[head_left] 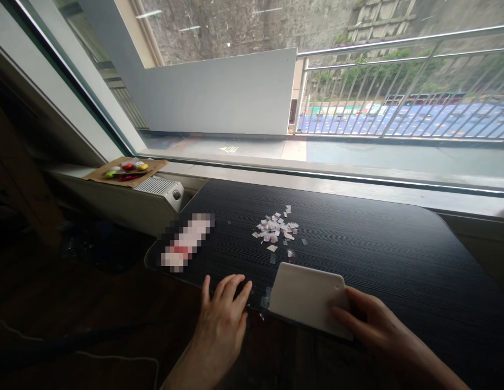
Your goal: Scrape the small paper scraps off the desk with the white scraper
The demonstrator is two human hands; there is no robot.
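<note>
My right hand (368,314) grips the right end of a pale, flat, rounded-corner rectangular board (307,295), which lies low at the table's near edge. Small clear film pieces (266,298) stick out by the board's left edge. My left hand (225,311) is over the near edge of the dark table, fingers spread, with a tiny clear scrap close to its fingertips. Beyond both hands, a loose heap of small pale paper and plastic scraps (275,227) lies on the tabletop. A few more scraps sit scattered between heap and board.
A blurred-out pink and white item (189,241) lies on the left of the black wood-grain table (378,238). On the window ledge, a brown cardboard sheet (103,173) carries colourful small items, beside a white slotted device (160,189). A white cable (117,356) runs along the floor.
</note>
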